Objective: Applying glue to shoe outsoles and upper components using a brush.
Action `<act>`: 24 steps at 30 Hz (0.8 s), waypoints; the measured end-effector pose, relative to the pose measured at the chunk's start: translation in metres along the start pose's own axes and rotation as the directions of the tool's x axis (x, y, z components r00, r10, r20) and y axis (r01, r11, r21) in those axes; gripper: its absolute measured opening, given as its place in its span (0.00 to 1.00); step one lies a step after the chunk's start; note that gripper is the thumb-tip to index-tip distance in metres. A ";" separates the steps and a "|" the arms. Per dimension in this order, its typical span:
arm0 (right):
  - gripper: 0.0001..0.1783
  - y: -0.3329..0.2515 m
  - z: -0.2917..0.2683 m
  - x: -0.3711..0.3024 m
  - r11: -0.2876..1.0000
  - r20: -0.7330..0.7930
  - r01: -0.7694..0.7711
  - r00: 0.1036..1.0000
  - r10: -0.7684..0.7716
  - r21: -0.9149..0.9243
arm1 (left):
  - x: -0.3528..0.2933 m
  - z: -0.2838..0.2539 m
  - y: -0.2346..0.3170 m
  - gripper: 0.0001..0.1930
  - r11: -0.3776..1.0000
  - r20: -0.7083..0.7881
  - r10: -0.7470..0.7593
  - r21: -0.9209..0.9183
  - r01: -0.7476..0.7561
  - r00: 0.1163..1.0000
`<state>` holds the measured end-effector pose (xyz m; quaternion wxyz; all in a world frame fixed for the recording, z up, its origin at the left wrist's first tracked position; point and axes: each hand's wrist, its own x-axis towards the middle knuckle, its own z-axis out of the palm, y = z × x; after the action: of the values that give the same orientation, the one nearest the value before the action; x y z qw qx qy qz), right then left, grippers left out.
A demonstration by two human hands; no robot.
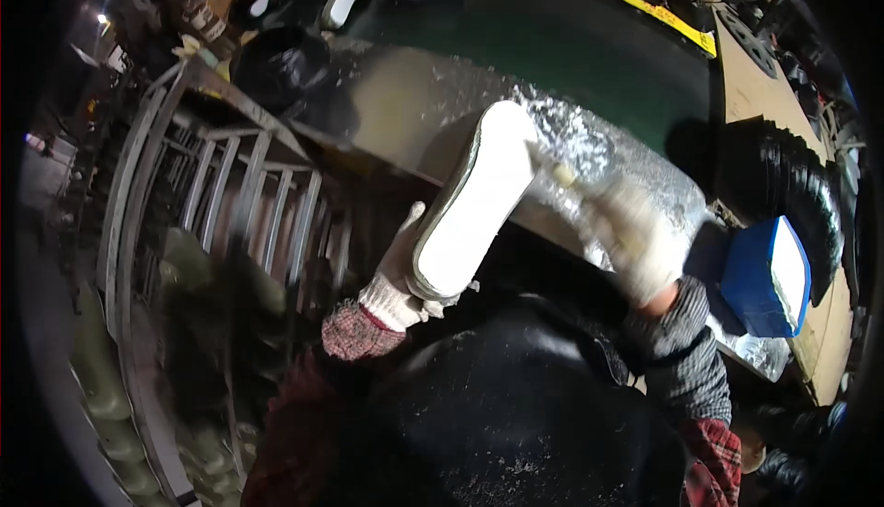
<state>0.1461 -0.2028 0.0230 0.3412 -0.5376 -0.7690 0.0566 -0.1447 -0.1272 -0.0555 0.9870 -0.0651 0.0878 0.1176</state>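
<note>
We see our left hand (398,288), gloved, curled firmly round the lower end of a white-faced shoe sole (474,201) slanting across the centre, while our gloved right hand (635,242) — blurred — is closed on a brush-like tool (563,174) beside the sole. A blue tub (753,277) sits right, a metal rack (222,194) left.

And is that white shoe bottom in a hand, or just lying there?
In a hand: the left hand grips the white sole around its lower end.
</note>
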 end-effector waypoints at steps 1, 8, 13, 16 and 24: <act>0.17 -0.022 0.006 0.004 0.999 -0.008 0.031 1.000 -0.031 0.023 | -0.001 0.003 0.013 0.32 0.987 -0.047 0.074 0.148 -0.067 0.996; 0.14 -0.022 -0.061 -0.023 0.959 -0.190 0.006 0.980 0.051 0.285 | 0.073 0.069 0.104 0.17 0.655 -0.217 0.650 0.646 -0.392 0.728; 0.15 0.000 -0.126 -0.131 0.848 -0.704 -0.130 0.501 0.503 0.513 | 0.143 0.108 0.110 0.23 0.609 -0.096 0.724 0.554 -0.568 0.683; 0.21 0.011 -0.155 -0.190 0.708 -0.692 -0.020 0.195 0.695 0.706 | 0.238 0.121 0.057 0.25 0.621 -0.045 0.511 0.710 -0.332 0.859; 0.26 0.041 -0.182 -0.305 0.003 -0.266 0.610 0.341 0.902 0.792 | 0.427 0.117 -0.078 0.33 0.659 -0.137 0.119 0.752 0.025 0.983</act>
<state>0.3432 -0.5007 0.0013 0.9352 -0.1621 -0.0283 0.3135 0.3012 -0.0912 -0.0130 0.9110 0.3397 0.2158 0.0902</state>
